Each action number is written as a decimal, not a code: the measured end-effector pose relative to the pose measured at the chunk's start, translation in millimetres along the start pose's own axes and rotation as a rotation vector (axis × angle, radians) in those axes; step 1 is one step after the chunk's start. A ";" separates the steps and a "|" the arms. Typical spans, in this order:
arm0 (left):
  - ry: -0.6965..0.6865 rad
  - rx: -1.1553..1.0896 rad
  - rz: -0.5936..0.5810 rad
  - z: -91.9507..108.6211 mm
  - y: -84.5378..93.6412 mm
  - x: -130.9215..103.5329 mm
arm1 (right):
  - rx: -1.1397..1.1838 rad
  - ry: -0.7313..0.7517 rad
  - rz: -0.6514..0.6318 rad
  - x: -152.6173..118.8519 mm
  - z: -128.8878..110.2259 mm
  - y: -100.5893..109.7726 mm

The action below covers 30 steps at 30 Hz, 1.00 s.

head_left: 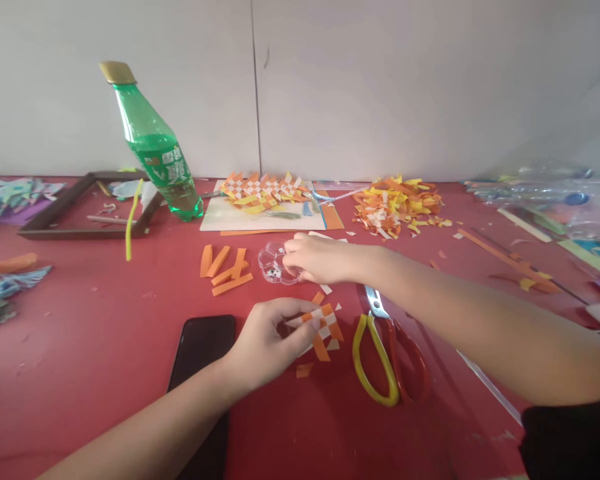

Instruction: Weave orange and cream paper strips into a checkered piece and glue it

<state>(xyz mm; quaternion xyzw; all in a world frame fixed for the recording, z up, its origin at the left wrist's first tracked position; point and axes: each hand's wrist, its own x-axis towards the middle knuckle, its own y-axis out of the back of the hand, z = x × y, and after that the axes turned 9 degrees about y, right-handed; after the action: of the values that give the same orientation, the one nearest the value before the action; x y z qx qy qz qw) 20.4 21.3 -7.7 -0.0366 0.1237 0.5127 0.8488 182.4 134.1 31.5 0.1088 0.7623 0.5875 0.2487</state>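
Between its thumb and fingers, my left hand [273, 340] holds a small woven piece of orange and white paper [329, 321]. My right hand [320, 259] is over the right side of a clear flower-shaped dish [267, 261] with small dark and white bits in it. Its fingers are pressed together; anything between them is too small to name. Scissors with one yellow and one red handle [379, 360] lie right of the woven piece. Several orange paper strips [227, 269] are left of the dish. Small paper scraps lie around my left hand.
A black phone [200, 353] lies partly under my left forearm. A green bottle [163, 160] stands at the back left beside a brown frame [80, 233]. Woven fish-like paper pieces [260, 191] rest on a white sheet [215, 217]. Right of them is a scrap pile [397, 203].
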 end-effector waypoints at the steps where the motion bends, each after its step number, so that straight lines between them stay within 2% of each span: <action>1: 0.005 0.005 0.002 -0.4 -0.1 -0.2 | 0.020 0.001 0.006 -0.2 -0.1 0.2; 13: 0.033 -0.006 -0.007 -2.8 -0.4 -0.2 | 0.287 -0.039 0.092 -13.4 8.1 3.9; 18: 0.035 -0.003 -0.007 -0.5 0.2 -0.2 | 0.229 -0.138 0.083 -34.5 11.6 9.0; 23: 0.044 -0.008 -0.016 -1.4 0.1 -0.6 | 0.134 -0.214 0.001 -49.9 10.4 0.9; 26: 0.051 -0.004 -0.029 -0.6 -0.4 -1.1 | 0.104 -0.229 -0.030 -52.1 8.4 1.5; 30: 0.023 0.013 -0.022 1.6 -0.5 -0.5 | 0.096 -0.221 -0.018 -43.7 1.1 13.8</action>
<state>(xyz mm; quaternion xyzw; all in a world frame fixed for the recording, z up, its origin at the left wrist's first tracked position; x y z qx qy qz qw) 20.9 20.9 -6.1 -0.0384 0.1362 0.5019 0.8533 218.5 119.0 55.5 0.1781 0.7584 0.5325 0.3311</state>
